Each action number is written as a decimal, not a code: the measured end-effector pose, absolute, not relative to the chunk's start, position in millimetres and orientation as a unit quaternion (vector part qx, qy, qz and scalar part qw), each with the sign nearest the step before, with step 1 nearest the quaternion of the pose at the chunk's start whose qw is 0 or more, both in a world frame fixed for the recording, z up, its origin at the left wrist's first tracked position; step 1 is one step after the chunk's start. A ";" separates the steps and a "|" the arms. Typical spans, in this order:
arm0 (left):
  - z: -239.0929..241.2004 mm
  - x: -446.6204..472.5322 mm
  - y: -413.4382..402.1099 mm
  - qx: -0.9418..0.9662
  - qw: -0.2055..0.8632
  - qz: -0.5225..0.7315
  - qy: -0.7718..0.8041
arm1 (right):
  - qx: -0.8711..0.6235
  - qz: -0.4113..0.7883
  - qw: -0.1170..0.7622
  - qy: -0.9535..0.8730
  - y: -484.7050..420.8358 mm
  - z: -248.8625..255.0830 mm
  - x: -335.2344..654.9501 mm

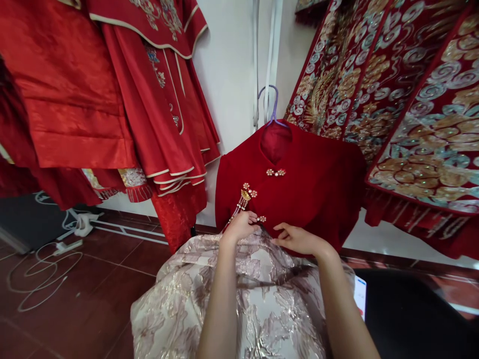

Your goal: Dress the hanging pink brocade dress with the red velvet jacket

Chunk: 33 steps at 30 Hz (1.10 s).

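Jacket (310, 184): red velvet, stand collar, hung on purple hanger (275, 107) against the white wall.
Lowest clasp (261, 219): small, pearl and gold.
Left hand (239, 227): fingers closed on velvet beside that clasp.
Right hand (299, 239): fingers curled at the front edge; grip unclear.
Skirt (179, 299): pale, shiny floral brocade, hiding the jacket's hem.
Sides: red satin robes (149, 99) left, embroidered panels (411, 99) right.

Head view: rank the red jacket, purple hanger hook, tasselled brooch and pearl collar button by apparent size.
1. red jacket, by far the largest
2. tasselled brooch and purple hanger hook: look about alike, so not ranked
3. pearl collar button, smallest
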<state>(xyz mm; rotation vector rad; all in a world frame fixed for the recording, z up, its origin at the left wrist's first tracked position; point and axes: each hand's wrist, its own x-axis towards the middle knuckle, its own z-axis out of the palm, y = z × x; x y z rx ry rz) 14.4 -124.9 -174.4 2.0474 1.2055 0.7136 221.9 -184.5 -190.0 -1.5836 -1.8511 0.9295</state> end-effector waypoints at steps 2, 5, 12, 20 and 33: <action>-170.2 14.1 -126.9 0.786 0.316 0.263 0.462 | -0.577 0.345 0.281 -0.685 -183.0 -189.2 216.6; -166.4 12.0 -128.6 0.793 0.292 0.262 0.467 | -0.573 0.328 0.302 -0.688 -179.7 -187.0 205.9; -166.7 6.2 -126.6 0.797 0.257 0.284 0.467 | -0.543 0.313 0.342 -0.700 -174.0 -186.1 190.6; -164.9 4.0 -129.5 0.795 0.284 0.298 0.446 | -0.533 0.294 0.359 -0.707 -172.4 -188.3 186.8; -174.1 3.5 -124.6 0.786 0.292 0.363 0.406 | -0.519 0.271 0.383 -0.714 -159.8 -199.6 181.4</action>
